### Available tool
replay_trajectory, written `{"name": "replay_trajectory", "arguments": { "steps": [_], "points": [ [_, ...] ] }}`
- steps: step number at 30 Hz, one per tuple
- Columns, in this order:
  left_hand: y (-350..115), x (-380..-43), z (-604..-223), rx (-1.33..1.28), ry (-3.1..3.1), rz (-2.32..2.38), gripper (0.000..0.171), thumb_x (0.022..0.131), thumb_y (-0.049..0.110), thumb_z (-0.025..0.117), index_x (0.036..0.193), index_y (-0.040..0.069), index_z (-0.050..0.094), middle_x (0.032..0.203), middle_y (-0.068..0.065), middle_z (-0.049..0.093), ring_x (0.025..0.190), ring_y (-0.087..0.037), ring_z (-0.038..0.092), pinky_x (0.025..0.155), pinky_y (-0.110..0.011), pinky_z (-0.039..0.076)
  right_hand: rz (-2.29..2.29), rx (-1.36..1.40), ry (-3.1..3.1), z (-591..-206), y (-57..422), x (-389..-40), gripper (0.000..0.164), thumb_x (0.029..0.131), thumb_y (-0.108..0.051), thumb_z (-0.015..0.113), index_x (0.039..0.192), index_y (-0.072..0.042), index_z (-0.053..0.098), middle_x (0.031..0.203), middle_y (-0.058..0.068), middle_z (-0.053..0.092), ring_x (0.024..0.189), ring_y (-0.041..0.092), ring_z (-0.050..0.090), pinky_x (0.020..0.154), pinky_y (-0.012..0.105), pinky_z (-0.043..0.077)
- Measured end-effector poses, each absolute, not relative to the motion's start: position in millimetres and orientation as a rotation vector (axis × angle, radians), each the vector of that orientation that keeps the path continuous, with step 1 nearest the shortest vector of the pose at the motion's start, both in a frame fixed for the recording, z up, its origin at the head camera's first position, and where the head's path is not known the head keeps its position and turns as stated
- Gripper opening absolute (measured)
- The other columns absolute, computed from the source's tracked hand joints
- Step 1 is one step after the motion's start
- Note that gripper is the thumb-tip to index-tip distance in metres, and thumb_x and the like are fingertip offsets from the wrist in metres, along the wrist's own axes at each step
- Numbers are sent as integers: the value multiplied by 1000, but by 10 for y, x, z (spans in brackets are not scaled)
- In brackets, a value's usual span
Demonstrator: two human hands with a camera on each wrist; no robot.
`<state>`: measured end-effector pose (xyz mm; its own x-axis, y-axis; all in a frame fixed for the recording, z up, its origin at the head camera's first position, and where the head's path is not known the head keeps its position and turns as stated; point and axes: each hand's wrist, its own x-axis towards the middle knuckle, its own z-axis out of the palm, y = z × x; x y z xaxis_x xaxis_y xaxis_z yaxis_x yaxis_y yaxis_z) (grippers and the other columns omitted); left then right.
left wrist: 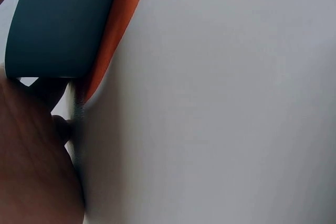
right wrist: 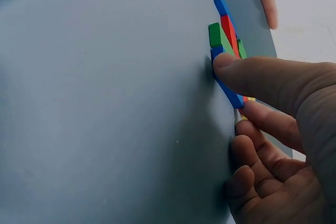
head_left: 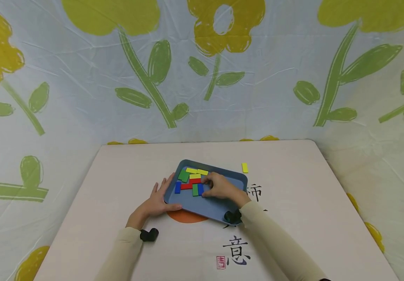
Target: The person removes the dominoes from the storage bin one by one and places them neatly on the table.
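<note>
Your right hand (head_left: 219,186) is at the blue block (head_left: 200,190), fingers curled; in the right wrist view, the thumb tip presses its near end and the forefinger meets its far end, so read it as a light pinch along the length. The block lies in the tray (head_left: 202,208), left of the middle, at the near right edge of a cluster. Key relation, as judged: the block sits just left of your right palm, between thumb and forefinger, its long axis running near to far, so the grip is end to end and its left long side is free to be set against a neighbour. That neighbour is the green block (head_left: 195,190), just beside it on the left and about parallel. The red blocks (head_left: 186,186) lie just beyond, running left to right, across your block's axis. Heading of the block: far end slightly left, near end slightly right. The right hand is plainly the nearer one; your left hand (head_left: 157,203) is well apart, fingers straight and spread along the tray's left end, thumb at its near left corner. One yellow block (head_left: 245,168) lies outside, beyond the tray's far right corner.
</note>
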<state>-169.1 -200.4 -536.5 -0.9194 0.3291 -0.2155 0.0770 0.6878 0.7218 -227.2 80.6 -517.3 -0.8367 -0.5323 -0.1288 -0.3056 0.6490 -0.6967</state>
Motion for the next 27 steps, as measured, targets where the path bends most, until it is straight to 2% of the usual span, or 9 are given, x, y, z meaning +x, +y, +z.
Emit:
{"name": "replay_trajectory", "arguments": {
  "steps": [15,20,27],
  "points": [
    [-2024,-1688,-5345,360,2577,1076,114,74,59,74,155,38,-3,164,-2,6,150,-34,-3,116,-55,-16,-977,-727,2525,-5123,866,-2292,40,80,-24,80,115,-11,67,106,5,60,93,16,55,84,32,53],
    [-2031,-1685,-5355,357,2580,1076,114,73,59,74,154,39,-3,164,-2,5,150,-34,-4,116,-55,-16,-983,-722,2550,-5088,935,-2317,39,80,-25,79,116,-14,68,107,3,62,92,15,57,82,30,52],
    [-2026,-1697,-5373,340,2578,1075,114,73,61,74,154,40,-3,164,-3,6,150,-33,-4,116,-55,-16,-1059,-729,2543,-4948,1083,-2403,42,81,-25,78,118,-11,65,105,2,65,93,16,59,80,29,52]
  ]
}}
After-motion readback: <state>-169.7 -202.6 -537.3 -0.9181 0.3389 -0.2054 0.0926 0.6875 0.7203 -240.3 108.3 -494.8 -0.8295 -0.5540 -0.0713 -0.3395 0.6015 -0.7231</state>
